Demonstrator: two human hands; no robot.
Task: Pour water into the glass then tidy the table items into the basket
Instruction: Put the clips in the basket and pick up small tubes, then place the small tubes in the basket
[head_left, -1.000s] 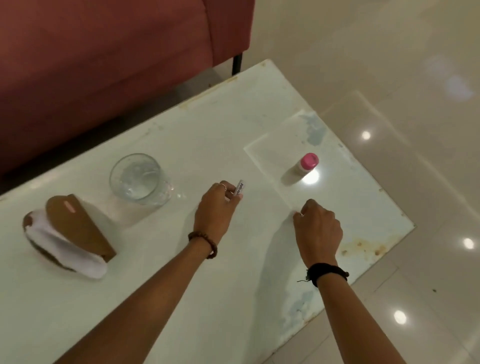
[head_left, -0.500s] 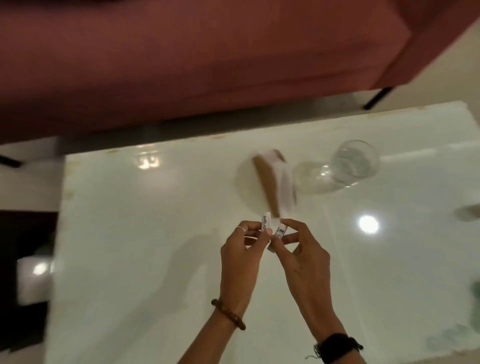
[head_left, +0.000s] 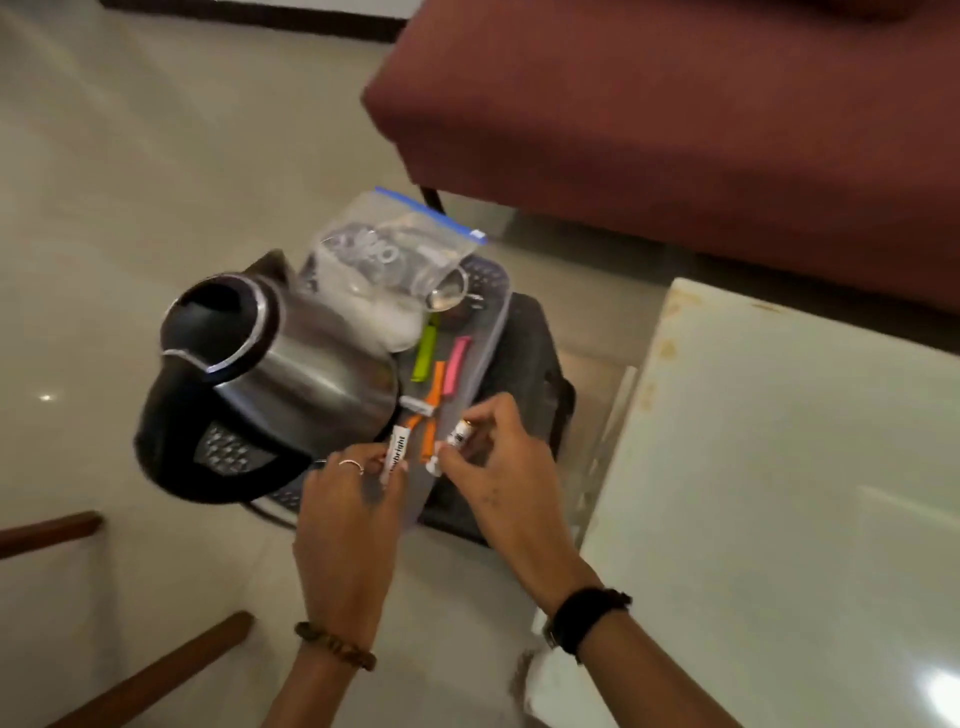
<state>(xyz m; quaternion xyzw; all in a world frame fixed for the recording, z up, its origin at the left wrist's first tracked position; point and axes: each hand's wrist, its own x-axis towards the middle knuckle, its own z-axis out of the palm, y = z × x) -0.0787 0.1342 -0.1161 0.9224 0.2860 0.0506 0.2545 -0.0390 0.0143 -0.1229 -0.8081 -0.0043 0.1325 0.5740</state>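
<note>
Over the basket (head_left: 488, 343), 2 small white tubes, 1 pinched in left hand (head_left: 348, 512), 1 in right hand (head_left: 498, 467).

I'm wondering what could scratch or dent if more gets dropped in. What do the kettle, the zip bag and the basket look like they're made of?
Kettle: brushed stainless steel body, judging by its soft grey sheen, with a black, probably plastic, lid and handle. Zip bag: thin clear plastic film, see-through and crinkled, with a blue seal strip. Basket: seemingly translucent greyish plastic with a perforated wall, though blur leaves that uncertain.
</note>
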